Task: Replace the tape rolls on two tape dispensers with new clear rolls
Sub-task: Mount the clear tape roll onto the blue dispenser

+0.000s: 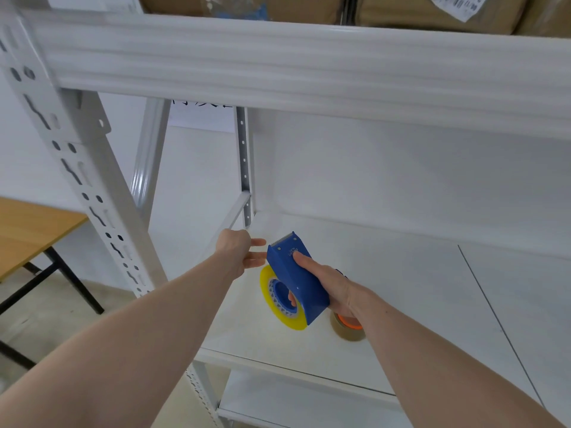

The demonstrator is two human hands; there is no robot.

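My right hand point(332, 290) grips a blue tape dispenser point(296, 279) over the white shelf point(401, 288), its toothed blade pointing away from me. A yellow tape roll point(278, 304) sits in the dispenser, facing left. My left hand point(239, 251) is just left of the dispenser's blade end, fingers spread and holding nothing, its fingertips close to the dispenser. Below my right wrist a clear roll with an orange core point(347, 330) lies flat on the shelf, partly hidden by the hand.
A white shelf beam point(309, 66) spans overhead with cardboard boxes point(401, 10) above it. The perforated white upright point(77, 168) stands at the left. A wooden table with black legs point(27, 230) is beyond it. A lower shelf point(293, 403) shows beneath.
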